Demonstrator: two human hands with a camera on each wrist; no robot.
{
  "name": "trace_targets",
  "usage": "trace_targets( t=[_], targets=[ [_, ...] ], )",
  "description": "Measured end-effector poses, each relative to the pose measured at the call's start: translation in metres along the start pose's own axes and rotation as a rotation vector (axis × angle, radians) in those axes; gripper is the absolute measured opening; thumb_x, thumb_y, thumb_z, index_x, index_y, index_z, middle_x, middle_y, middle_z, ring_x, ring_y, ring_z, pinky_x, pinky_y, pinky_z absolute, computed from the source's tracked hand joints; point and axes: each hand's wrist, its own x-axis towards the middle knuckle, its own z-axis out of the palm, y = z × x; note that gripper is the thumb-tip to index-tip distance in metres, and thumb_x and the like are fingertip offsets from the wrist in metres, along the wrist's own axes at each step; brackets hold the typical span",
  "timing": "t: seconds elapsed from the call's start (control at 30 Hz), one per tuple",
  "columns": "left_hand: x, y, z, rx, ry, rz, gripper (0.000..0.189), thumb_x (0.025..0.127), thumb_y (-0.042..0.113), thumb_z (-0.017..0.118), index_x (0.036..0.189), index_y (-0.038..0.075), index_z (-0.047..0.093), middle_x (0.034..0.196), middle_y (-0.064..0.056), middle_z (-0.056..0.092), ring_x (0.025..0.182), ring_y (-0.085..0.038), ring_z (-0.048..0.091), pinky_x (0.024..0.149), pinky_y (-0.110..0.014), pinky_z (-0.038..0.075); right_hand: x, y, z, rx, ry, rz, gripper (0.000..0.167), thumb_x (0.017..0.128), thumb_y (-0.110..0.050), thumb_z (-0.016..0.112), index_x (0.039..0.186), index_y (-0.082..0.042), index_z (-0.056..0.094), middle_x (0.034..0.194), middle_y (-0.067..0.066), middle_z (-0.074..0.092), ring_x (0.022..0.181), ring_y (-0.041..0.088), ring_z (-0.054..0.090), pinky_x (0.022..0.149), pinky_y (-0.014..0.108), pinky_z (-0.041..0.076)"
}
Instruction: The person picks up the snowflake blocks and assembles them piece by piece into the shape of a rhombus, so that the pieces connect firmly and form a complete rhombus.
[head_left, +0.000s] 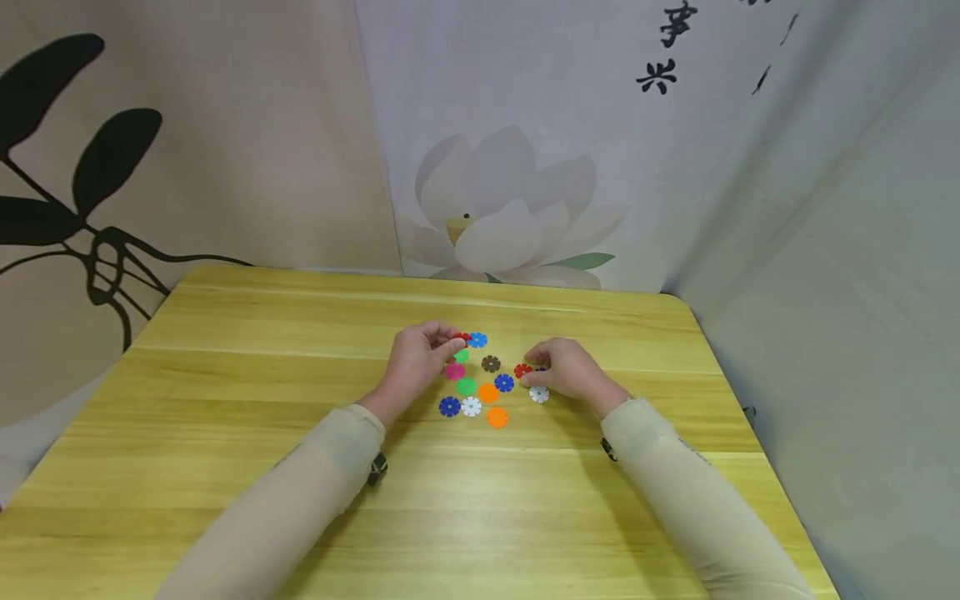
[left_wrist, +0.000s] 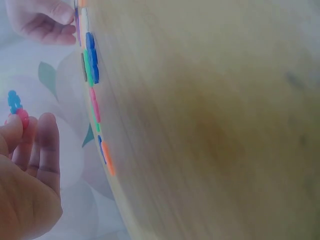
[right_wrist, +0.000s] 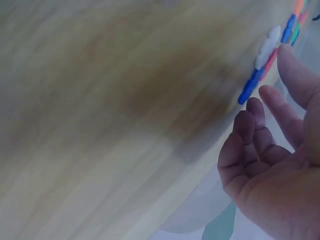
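My left hand [head_left: 418, 360] pinches a red notched plastic disc [left_wrist: 19, 119] between thumb and fingers. A light blue notched disc [head_left: 477, 340] sticks out from the red one, edge against edge. Both are raised off the table in the left wrist view. My right hand [head_left: 572, 369] is low over the table, thumb and index finger apart beside another red disc [head_left: 522, 370]. In the right wrist view, that red disc [right_wrist: 270, 64] lies flat behind a white disc [right_wrist: 268, 47], near the fingertips. A dark blue disc [right_wrist: 251, 86] is partly covered by the right hand in the head view.
Between the hands lie several flat discs, including brown [head_left: 491, 363], pink [head_left: 455, 372], green [head_left: 467, 387], orange [head_left: 497, 417], dark blue [head_left: 450, 406] and white [head_left: 471, 406]. The wooden table [head_left: 480, 517] ends at a printed curtain [head_left: 510, 208] behind.
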Motion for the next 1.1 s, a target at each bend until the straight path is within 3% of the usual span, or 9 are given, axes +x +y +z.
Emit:
trace_targets(
  t=[0.3,0.43,0.7,1.1],
  targets=[
    [-0.001,0.002,-0.001,-0.005,-0.006,0.021,0.013,0.099,0.018,0.078,0.105,0.007,0.077,0.097,-0.011,0.079,0.078,-0.019,0.07,0.065,-0.021,0.059,0.005,-0.002,0.006,-0.008,0.04,-0.005,0.031,0.092,-0.025,0.087,0.118,-0.008,0.08,0.112,0.007,0.077,0.099,0.022,0.066,0.096,0.041,0.061],
    [-0.002,0.001,0.0,0.021,-0.002,0.031,0.012,0.099,0.02,0.079,0.104,0.009,0.078,0.097,-0.008,0.078,0.08,-0.021,0.068,0.069,-0.024,0.06,0.006,-0.005,0.005,-0.002,0.005,-0.019,0.024,0.093,-0.02,0.086,0.112,-0.007,0.079,0.107,0.007,0.077,0.093,0.02,0.065,0.091,0.037,0.061],
    [-0.002,-0.002,0.001,0.059,-0.004,0.069,0.013,0.099,0.022,0.079,0.104,0.01,0.078,0.095,-0.006,0.078,0.079,-0.02,0.067,0.068,-0.024,0.059,0.007,-0.018,0.0,-0.084,-0.118,-0.019,0.021,0.097,-0.018,0.082,0.113,-0.009,0.071,0.11,0.005,0.073,0.096,0.02,0.063,0.097,0.038,0.06],
    [-0.005,-0.001,-0.004,0.051,-0.004,0.065,0.011,0.099,0.02,0.079,0.104,0.01,0.077,0.095,-0.007,0.077,0.078,-0.02,0.068,0.069,-0.024,0.059,0.009,-0.02,0.001,-0.067,-0.147,-0.027,0.027,0.097,-0.013,0.081,0.121,-0.01,0.069,0.108,0.004,0.07,0.097,0.02,0.06,0.093,0.035,0.058]
  ],
)
